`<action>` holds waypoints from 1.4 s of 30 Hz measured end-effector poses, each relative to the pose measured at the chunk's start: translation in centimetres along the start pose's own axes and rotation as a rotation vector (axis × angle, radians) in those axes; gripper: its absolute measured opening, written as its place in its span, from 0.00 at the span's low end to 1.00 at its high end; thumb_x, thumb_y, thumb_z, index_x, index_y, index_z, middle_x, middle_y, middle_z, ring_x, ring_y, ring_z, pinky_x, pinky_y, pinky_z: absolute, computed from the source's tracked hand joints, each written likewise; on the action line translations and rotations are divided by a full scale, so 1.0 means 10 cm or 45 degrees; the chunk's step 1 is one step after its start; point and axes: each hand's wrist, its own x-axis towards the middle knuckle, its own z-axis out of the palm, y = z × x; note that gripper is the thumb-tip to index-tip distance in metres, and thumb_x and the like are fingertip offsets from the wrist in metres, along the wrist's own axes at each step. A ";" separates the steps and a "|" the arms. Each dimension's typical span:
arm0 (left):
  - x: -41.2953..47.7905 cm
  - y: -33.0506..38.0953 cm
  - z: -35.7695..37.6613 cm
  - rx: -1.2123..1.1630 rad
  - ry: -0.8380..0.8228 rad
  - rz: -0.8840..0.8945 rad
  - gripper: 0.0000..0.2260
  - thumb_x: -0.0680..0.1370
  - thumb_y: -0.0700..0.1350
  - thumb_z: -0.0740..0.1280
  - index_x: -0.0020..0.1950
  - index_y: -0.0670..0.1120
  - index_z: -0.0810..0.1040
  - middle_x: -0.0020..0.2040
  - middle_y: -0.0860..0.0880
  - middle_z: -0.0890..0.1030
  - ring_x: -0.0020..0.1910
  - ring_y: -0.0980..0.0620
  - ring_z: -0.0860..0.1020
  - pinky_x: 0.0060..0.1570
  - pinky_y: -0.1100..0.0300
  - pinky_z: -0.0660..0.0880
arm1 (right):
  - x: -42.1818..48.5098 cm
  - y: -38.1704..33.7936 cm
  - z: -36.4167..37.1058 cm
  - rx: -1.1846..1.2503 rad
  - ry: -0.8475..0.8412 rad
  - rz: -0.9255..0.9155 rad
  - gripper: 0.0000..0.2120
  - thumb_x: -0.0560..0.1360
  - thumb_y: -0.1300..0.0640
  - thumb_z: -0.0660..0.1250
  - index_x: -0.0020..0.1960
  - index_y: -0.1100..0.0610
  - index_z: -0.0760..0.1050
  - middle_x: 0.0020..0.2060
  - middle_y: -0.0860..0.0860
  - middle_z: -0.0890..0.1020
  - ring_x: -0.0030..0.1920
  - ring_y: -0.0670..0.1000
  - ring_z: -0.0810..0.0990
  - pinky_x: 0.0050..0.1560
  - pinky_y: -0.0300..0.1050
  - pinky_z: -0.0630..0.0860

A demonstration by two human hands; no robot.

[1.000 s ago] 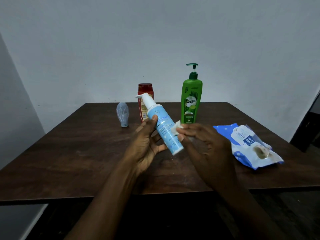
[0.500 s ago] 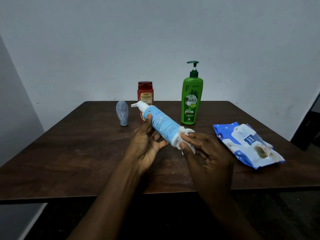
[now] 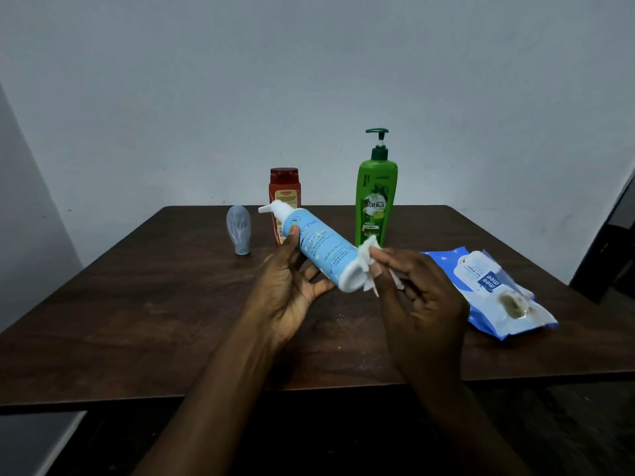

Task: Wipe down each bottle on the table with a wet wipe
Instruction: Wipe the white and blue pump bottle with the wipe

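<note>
My left hand (image 3: 292, 286) grips a light blue pump bottle (image 3: 319, 247), tilted with its white pump head up to the left and its base toward me. My right hand (image 3: 417, 297) pinches a white wet wipe (image 3: 369, 261) against the bottle's base end. Behind stand a tall green pump bottle (image 3: 376, 204), a red bottle (image 3: 284, 194) partly hidden by the blue one, and a small grey-blue bottle (image 3: 238, 229) standing on its cap.
A blue and white pack of wet wipes (image 3: 488, 290) lies on the dark wooden table (image 3: 137, 304) to the right of my right hand. A plain wall rises behind the table. Something dark stands at the far right edge.
The blue bottle has tipped flatter, its base swinging toward me. My right hand has slid the wipe from the bottle's side down to its base end.
</note>
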 end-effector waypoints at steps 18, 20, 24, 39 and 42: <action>0.11 0.06 -0.09 0.359 -0.130 0.082 0.27 0.74 0.46 0.68 0.72 0.42 0.69 0.61 0.41 0.82 0.57 0.44 0.84 0.46 0.43 0.84 | 0.16 0.24 -0.01 0.389 -0.402 0.911 0.11 0.78 0.65 0.67 0.51 0.51 0.84 0.47 0.46 0.87 0.46 0.42 0.85 0.38 0.30 0.77; 0.20 0.10 -0.07 0.452 -0.158 0.089 0.26 0.75 0.44 0.68 0.73 0.43 0.69 0.64 0.41 0.81 0.60 0.43 0.82 0.48 0.43 0.83 | 0.19 0.36 0.02 0.344 -0.478 0.914 0.11 0.77 0.65 0.68 0.51 0.51 0.83 0.45 0.48 0.87 0.45 0.44 0.86 0.40 0.33 0.79; 0.45 0.18 -0.04 0.728 -0.216 0.138 0.18 0.81 0.41 0.65 0.70 0.47 0.71 0.66 0.44 0.79 0.64 0.45 0.80 0.58 0.43 0.80 | 0.31 0.63 0.17 0.227 -0.607 0.874 0.12 0.71 0.62 0.76 0.53 0.52 0.83 0.48 0.49 0.87 0.49 0.48 0.85 0.50 0.43 0.82; 1.44 0.14 -0.23 0.963 -0.194 0.089 0.18 0.83 0.38 0.63 0.71 0.50 0.66 0.67 0.48 0.75 0.66 0.47 0.76 0.57 0.46 0.78 | 0.80 1.51 0.91 -0.104 -0.616 0.679 0.21 0.70 0.60 0.78 0.61 0.56 0.80 0.44 0.43 0.79 0.41 0.37 0.75 0.38 0.26 0.69; 1.56 0.08 -0.30 1.016 -0.164 0.105 0.19 0.83 0.39 0.64 0.72 0.51 0.66 0.68 0.48 0.75 0.66 0.49 0.76 0.61 0.44 0.77 | 0.78 1.62 0.98 -0.128 -0.588 0.658 0.22 0.69 0.60 0.78 0.62 0.57 0.80 0.48 0.46 0.82 0.46 0.42 0.78 0.43 0.28 0.71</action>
